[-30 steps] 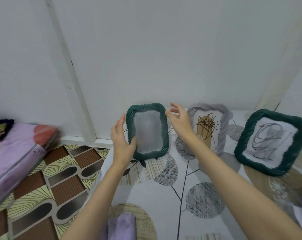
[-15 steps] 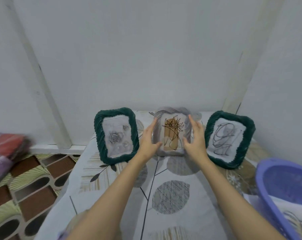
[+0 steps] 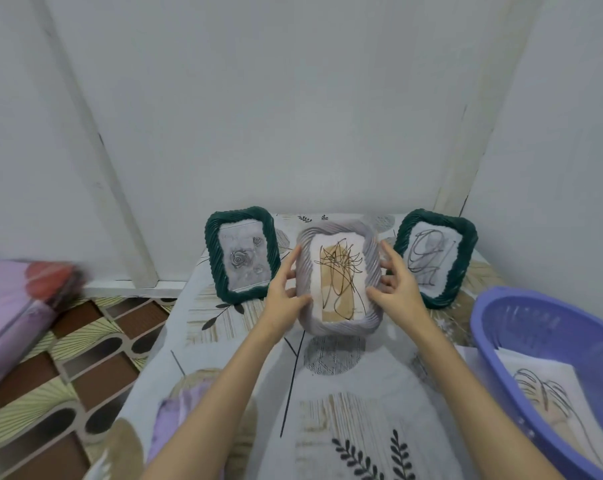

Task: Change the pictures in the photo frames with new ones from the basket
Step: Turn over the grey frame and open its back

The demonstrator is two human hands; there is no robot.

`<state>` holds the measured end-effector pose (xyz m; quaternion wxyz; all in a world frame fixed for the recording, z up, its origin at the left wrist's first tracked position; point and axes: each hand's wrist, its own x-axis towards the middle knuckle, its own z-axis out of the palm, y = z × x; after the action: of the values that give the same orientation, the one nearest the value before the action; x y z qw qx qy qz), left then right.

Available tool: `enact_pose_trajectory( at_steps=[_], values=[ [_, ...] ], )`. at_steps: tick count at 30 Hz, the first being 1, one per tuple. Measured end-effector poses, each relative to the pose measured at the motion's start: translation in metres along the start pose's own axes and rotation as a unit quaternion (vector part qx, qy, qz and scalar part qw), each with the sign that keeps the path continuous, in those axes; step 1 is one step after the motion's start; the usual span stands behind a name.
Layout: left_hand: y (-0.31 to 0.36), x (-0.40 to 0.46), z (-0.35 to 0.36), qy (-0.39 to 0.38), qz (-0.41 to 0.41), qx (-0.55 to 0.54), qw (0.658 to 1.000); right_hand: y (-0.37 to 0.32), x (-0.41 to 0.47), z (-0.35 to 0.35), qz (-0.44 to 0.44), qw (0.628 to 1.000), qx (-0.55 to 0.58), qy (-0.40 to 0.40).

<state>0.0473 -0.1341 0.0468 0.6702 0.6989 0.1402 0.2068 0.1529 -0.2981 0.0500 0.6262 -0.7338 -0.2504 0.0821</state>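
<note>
At the centre of the patterned surface (image 3: 345,403), the left hand (image 3: 282,295) and right hand (image 3: 398,289) grip the grey frame (image 3: 338,278) by its left and right edges, fingers curled around the rim. The frame holds a tan line drawing. Just left stands a green frame (image 3: 241,252) with a rose picture; just right, a second green frame (image 3: 435,256) with a scribble. Near right, the purple basket (image 3: 501,327) contains loose pictures (image 3: 549,393).

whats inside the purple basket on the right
The purple basket holds sheets of paper: the top sheet is white with a dark line drawing over a tan patch. How many sheets lie beneath cannot be seen; it covers them, and the picture edge cuts the basket off.
</note>
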Motion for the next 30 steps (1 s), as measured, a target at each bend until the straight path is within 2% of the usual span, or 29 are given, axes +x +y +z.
enact_pose_trajectory(
  at_steps=[6, 9, 11, 13, 16, 19, 21, 23, 26, 28, 30],
  values=[
    [0.01, -0.07, -0.005, -0.017, -0.017, -0.061, 0.998, -0.01, -0.099, -0.018, 0.06, 0.991, 0.078, -0.089],
    [0.009, -0.095, 0.001, -0.021, -0.004, -0.037, 0.999, -0.015, -0.128, -0.016, 0.046, 0.989, 0.119, -0.074],
    [0.01, -0.111, 0.009, -0.022, 0.025, 0.029, 0.999, -0.021, -0.139, -0.013, 0.005, 0.999, 0.028, -0.032],
    [0.016, -0.128, 0.02, -0.029, 0.051, 0.045, 0.997, -0.027, -0.147, -0.011, -0.056, 0.992, -0.113, -0.004],
    [0.028, -0.144, 0.041, -0.053, 0.039, -0.03, 0.997, -0.033, -0.16, -0.003, -0.146, 0.931, -0.334, -0.014],
    [0.019, -0.145, 0.05, -0.028, 0.027, -0.067, 0.997, -0.034, -0.17, 0.01, -0.144, 0.905, -0.395, -0.056],
    [0.011, -0.145, 0.048, 0.01, 0.028, -0.036, 0.999, -0.028, -0.175, 0.015, -0.09, 0.916, -0.374, -0.118],
    [0.002, -0.146, 0.041, 0.043, 0.028, 0.011, 0.999, -0.025, -0.182, 0.015, -0.067, 0.944, -0.287, -0.147],
    [-0.007, -0.144, 0.026, 0.074, -0.002, 0.024, 0.997, -0.025, -0.183, 0.008, -0.099, 0.979, -0.17, -0.058],
    [-0.012, -0.142, 0.019, 0.062, 0.013, 0.037, 0.997, -0.022, -0.178, 0.004, -0.132, 0.974, -0.183, 0.002],
    [-0.013, -0.141, 0.017, 0.044, 0.035, 0.05, 0.997, -0.021, -0.174, 0.005, -0.151, 0.965, -0.215, 0.025]
  ],
)
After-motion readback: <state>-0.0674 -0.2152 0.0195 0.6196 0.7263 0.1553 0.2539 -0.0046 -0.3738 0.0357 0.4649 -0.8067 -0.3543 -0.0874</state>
